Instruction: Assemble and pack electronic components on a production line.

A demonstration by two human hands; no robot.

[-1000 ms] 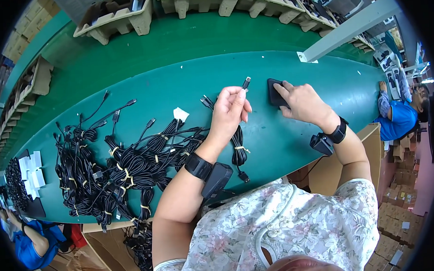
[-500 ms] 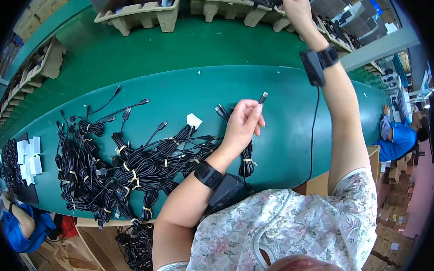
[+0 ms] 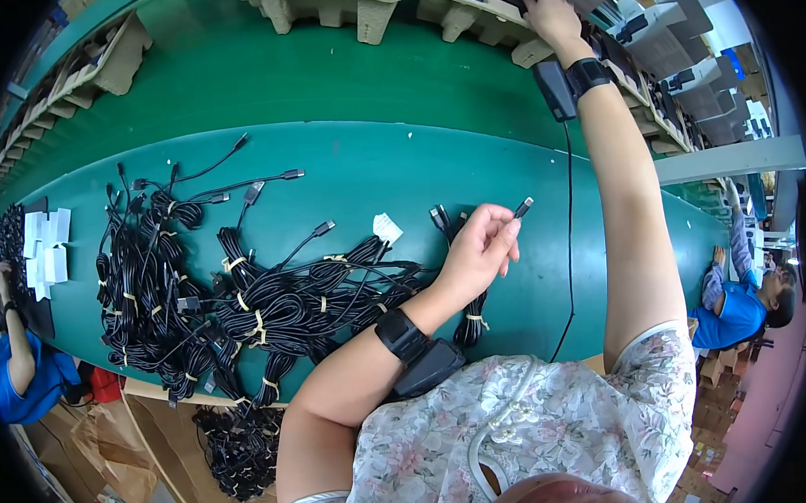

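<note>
My left hand [image 3: 486, 248] is closed on a black USB cable, and the cable's plug [image 3: 524, 207] sticks out past the thumb and fingertip. Under and beside that hand lies a tied cable bundle [image 3: 472, 325], partly covered by my wrist. My right arm is stretched far forward. Its hand [image 3: 555, 20] is at a moulded pulp tray [image 3: 491, 9] holding dark items; the fingertips dip among them, so their grip is hidden. To the left of my left hand spreads a heap of black cables [image 3: 270, 307] tied with pale bands.
A white paper tag [image 3: 387, 228] lies by the heap. More pulp trays [image 3: 321, 12] line the green surface beyond the table. A grey metal bar [image 3: 732, 159] crosses at right. Co-workers in blue sit at right [image 3: 734, 313] and left [image 3: 31, 380]. A cardboard box [image 3: 164, 442] with cables stands below.
My view has shifted, so the table contents appear further right or lower. My right hand stays at the trays, its fingers now bent down among the dark items. My left hand keeps the cable.
</note>
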